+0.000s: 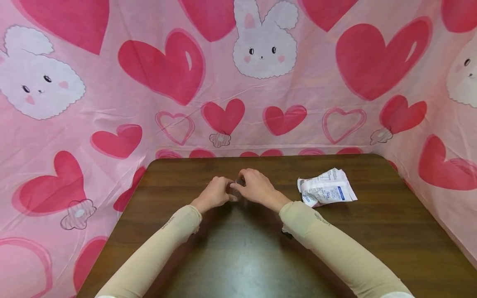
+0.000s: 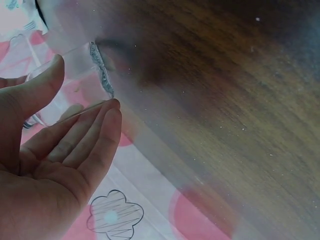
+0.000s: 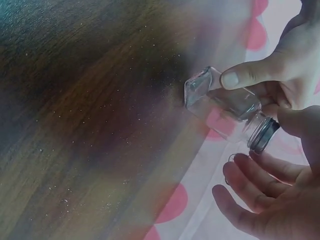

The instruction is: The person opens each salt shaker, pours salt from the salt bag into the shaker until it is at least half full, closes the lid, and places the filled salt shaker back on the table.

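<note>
Between the two hands is a small clear square-sided bottle (image 3: 227, 112) with a dark cap (image 3: 264, 135). It stands upright with its base at the wooden table in the head view. My left hand (image 1: 215, 193) grips the bottle's body, thumb on one side and fingers along the other; in the left wrist view the thick clear base (image 2: 101, 70) shows past the fingertips. My right hand (image 1: 258, 185) is over the top, its thumb and index finger pinching the cap while the other fingers spread loosely beside it.
A crumpled white packet (image 1: 328, 188) with blue print lies on the dark wooden table (image 1: 238, 256), right of the hands. Small pale specks dot the tabletop. A pink cloth (image 1: 223, 87) with hearts and rabbits hangs behind the table and along both sides.
</note>
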Tool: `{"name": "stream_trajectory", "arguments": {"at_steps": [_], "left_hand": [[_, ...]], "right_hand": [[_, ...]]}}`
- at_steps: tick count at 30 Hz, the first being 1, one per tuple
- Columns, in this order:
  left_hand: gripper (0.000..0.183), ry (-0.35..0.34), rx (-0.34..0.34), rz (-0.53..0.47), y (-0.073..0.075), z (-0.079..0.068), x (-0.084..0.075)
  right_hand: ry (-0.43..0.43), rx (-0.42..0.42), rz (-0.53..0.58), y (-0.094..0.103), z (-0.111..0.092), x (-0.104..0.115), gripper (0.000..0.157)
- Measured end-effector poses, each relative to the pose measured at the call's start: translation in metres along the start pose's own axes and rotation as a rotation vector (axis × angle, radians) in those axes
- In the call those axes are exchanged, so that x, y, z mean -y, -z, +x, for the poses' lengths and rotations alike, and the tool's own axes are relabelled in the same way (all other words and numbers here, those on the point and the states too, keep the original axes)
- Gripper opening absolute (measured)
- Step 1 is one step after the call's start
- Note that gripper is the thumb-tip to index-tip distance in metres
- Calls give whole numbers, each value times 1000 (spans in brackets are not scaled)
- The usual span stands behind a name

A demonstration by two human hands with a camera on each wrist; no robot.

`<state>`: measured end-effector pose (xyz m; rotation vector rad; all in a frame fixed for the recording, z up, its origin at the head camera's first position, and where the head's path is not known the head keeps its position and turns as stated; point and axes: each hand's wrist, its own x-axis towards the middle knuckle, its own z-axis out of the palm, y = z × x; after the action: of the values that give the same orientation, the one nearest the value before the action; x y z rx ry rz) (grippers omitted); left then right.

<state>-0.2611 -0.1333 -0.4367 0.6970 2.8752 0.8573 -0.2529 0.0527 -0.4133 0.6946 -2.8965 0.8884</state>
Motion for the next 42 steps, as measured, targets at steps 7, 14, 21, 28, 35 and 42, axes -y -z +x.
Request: {"name": "stream_trajectory", "arguments": {"at_steps": [7, 14, 21, 28, 35, 42], "left_hand": [[23, 2, 11, -2, 0, 0, -1], [22, -8, 6, 7, 1, -1, -2], [29, -2, 5, 9, 0, 0, -2], [31, 7, 6, 5, 0, 0, -3], [23, -1, -6, 19, 0, -2, -3], [26, 1, 2, -5, 0, -1, -3]], "right_hand": [[65, 30, -34, 1, 1, 0, 27], [132, 49, -90, 2, -1, 0, 42], [17, 17, -84, 1, -3, -1, 51], [27, 10, -41, 0, -1, -4, 31], [144, 32, -91, 3, -3, -3, 30], [84, 19, -86, 3, -3, -3, 51]]}}
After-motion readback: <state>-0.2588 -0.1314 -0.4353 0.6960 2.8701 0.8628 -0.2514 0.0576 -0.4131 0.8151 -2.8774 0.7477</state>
